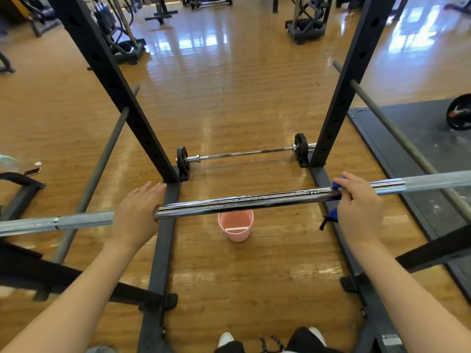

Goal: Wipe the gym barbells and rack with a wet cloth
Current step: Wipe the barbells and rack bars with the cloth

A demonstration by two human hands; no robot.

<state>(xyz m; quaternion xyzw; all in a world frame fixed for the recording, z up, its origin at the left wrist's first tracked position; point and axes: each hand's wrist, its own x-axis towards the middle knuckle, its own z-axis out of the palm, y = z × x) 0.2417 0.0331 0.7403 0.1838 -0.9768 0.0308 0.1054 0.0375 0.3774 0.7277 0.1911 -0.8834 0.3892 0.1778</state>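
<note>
Barbell (234, 203): I see its long axis running left to right across the view at about arm level, the right end tilted slightly higher; both ends run out of the picture, so I cannot see the sleeves' tips or what carries the bar. The middle stretch is glossy chrome, the outer stretches matte grey.

Blue cloth (336, 193): wrapped on the bar under my right hand (360, 205), whose fingers curl over bar and cloth together; only two patches of cloth show, above and below the hand, with a dark string hanging from the lower one.

My left hand (139, 212) lies against the bar with straight, close-set fingers pointing away from me; whether the thumb hooks beneath is hidden.

Pink bucket (235, 225): upright on the wooden floor (229, 98), directly below the bar's middle; its contents are hard to make out.

Rack (112, 80): two dark perforated uprights rise either side, base rails running toward me. Beyond them a second barbell (244, 152) with small plates lies on the floor, parallel to the first. Distant machines are blurred.
</note>
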